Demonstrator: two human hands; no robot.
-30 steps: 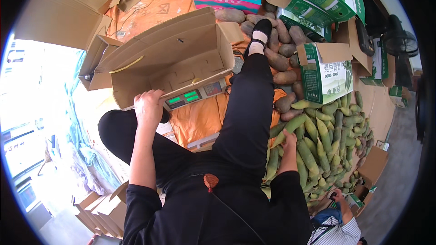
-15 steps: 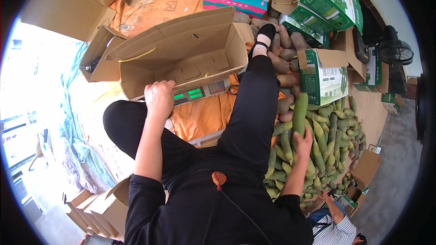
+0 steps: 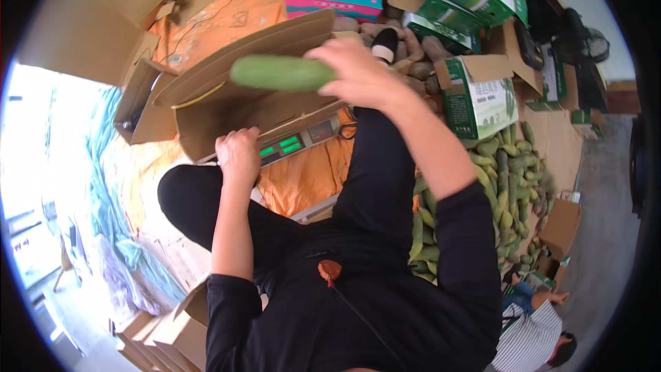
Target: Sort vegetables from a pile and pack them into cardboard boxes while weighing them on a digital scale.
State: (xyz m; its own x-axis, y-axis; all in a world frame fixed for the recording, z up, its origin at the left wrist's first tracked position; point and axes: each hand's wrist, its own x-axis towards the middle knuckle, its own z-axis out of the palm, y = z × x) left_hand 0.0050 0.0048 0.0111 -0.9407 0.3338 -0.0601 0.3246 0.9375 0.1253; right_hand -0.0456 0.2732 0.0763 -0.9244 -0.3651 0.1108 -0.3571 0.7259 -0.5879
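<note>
A long green radish, a little blurred, is held level over the open cardboard box. My right hand grips its right end, with my arm reaching across from the right. My left hand is closed on the near wall of the box, close to its left end. A yellow cord handle shows on the box's far wall. The box rests on a scale whose green display shows just right of my left hand. Part of the box's inside is hidden behind the radish and my right hand.
Several green radishes are heaped to my right, and brownish roots lie beyond my foot. Printed cartons stand at the right and far side. Lower right, another person in a striped top sits by the heap. Orange sheeting covers the floor ahead.
My right hand has carried the radish from above the heap on the right, up and left to over the box. The radish has turned from upright to level. My left hand keeps its grip.
</note>
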